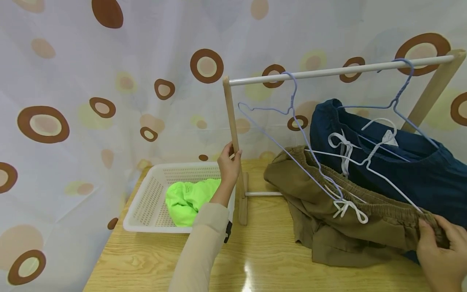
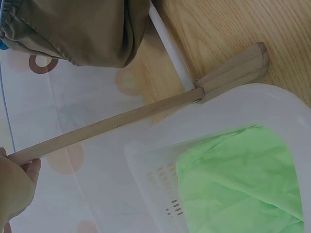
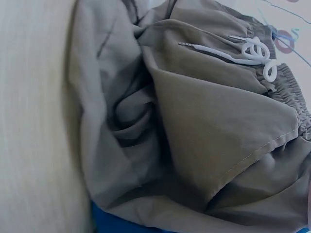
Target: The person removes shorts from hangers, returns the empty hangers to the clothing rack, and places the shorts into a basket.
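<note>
Shorts [image 1: 328,231] in brown cloth, with a white drawstring [image 1: 346,209] tied in a bow, hang below the top bar of the rack [image 1: 328,73], toward the right part of its span. A white hanger [image 1: 374,151] sits in their elastic waist, its hook free beneath the rack's bar. The right hand [image 1: 439,243], low at the rack's right part, pinches the end of the waistband between thumb and curled fingers. The left hand [image 1: 230,164] is closed around the rack's left upright [image 1: 230,113], thumb and fingers on either side of the wood. From the left half of the rack's bar a lavender hanger [image 1: 292,101] is hooked, its lower end crossing in front of the brown cloth. Farther right on the rack, navy shorts [image 1: 430,178] hang on a second lavender hanger [image 1: 395,101], a white drawstring at their waist too. Just left of the rack is a white basket [image 1: 157,229] with slotted walls, holding bright green fabric [image 1: 189,198]. Under the rack is a wood-grain desk [image 1: 146,259]; behind the rack, a pale curtain [image 1: 146,48] patterned with brown rings and spots.
</note>
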`<state>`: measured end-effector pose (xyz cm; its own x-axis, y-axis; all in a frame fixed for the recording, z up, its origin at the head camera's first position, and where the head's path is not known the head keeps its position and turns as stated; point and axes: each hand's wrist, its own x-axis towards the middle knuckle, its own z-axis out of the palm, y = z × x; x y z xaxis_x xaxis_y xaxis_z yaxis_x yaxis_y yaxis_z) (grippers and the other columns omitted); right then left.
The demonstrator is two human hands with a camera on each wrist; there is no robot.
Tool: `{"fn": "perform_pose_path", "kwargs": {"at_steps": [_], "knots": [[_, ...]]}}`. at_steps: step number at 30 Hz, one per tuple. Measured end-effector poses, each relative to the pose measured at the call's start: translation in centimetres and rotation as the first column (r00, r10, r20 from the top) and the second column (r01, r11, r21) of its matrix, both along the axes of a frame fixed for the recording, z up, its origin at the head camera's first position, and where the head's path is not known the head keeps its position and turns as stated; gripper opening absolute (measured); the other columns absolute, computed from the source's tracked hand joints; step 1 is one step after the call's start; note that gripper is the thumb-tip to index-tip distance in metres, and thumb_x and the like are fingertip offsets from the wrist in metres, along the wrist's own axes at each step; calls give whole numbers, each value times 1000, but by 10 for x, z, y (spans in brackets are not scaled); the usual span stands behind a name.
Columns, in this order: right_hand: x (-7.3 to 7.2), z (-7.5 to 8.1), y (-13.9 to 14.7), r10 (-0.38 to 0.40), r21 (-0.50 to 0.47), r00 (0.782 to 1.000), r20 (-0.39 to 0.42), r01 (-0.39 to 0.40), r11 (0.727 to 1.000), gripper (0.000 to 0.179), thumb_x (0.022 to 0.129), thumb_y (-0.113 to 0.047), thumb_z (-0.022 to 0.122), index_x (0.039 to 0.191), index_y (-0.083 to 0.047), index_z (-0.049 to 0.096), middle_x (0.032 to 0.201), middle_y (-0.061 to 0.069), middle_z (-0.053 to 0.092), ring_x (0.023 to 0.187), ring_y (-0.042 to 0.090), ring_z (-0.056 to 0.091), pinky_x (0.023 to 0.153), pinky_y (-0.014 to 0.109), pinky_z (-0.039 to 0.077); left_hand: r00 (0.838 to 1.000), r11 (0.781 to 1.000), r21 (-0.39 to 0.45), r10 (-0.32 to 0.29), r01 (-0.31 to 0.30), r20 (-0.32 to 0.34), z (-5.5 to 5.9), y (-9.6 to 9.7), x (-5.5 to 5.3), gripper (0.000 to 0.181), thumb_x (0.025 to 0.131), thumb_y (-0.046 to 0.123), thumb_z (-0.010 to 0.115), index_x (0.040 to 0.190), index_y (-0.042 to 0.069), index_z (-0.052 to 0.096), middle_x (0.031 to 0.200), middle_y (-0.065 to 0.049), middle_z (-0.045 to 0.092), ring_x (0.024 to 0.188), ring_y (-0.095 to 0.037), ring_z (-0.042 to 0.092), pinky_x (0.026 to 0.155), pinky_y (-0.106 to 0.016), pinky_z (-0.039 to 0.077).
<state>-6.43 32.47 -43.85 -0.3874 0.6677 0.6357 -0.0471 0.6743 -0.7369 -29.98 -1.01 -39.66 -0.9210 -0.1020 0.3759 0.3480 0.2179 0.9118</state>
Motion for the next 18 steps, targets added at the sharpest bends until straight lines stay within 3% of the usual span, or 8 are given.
{"fn": "perform_pose_path", "kwargs": {"at_steps": [6, 12, 18], "knots": [[7, -8, 1, 36, -29, 999, 18, -36, 999, 23, 83, 3, 63, 105, 6, 67, 89, -41, 43, 82, -23, 42, 70, -1, 32, 1000, 1000, -2, 6, -6, -7, 0, 0, 0, 36, 90, 1, 57, 125, -3, 53, 113, -23, 61, 111, -31, 58, 89, -33, 53], [12, -20, 2, 81, 49, 997, 10, -81, 996, 20, 80, 9, 64, 98, 19, 64, 91, -42, 43, 79, -25, 41, 68, -7, 32, 1000, 1000, -5, 4, -4, -11, -1, 0, -1, 36, 90, 1, 57, 125, -3, 53, 114, -24, 61, 112, -32, 58, 89, -34, 53], [18, -32, 0, 88, 48, 996, 14, -89, 995, 20, 79, 12, 64, 97, 19, 64, 89, -42, 43, 72, -26, 41, 64, -7, 32, 1000, 1000, -12, 7, -7, -10, -2, 0, 0, 36, 90, 2, 57, 125, -3, 53, 114, -23, 61, 112, -32, 58, 89, -33, 53]]}}
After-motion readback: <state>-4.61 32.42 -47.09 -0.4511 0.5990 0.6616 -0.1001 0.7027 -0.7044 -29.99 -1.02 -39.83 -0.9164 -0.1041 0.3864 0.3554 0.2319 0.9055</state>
